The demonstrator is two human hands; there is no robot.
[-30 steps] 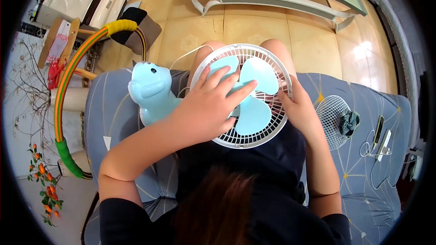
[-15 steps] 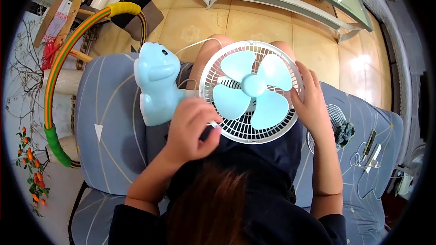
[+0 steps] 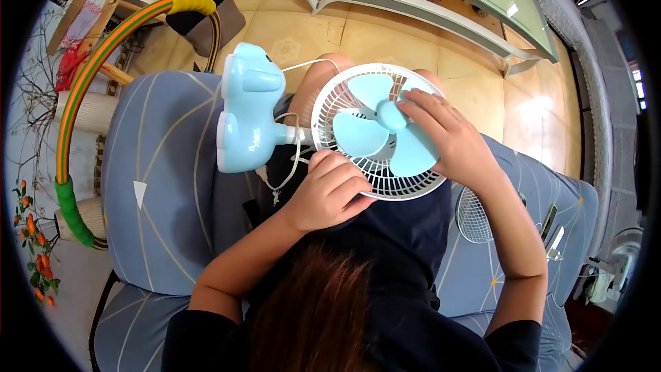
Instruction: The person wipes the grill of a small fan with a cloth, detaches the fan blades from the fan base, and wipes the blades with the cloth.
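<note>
1. White, round, slotted plastic fan grille (image 3: 406,195): on my lap, my 12 o'clock. Sky-blue, four-bladed plastic propeller (image 3: 361,134) sits inside it.
2. My left hand (image 3: 329,191): fingers curled tight, pinching the fan grille's rim at its 7 o'clock.
3. My right hand (image 3: 451,141): fingers bent over the propeller from 3 o'clock, touching blades; thumb hidden, can't tell if they're gripping.
4. Glossy light-blue, animal-shaped plastic base (image 3: 249,114): fan grille's 9 o'clock, thin white cord (image 3: 303,63) near it.
5. White, round wire-mesh cover (image 3: 475,215): 4 o'clock, on grey-blue, line-patterned fabric sofa (image 3: 165,186).
</note>
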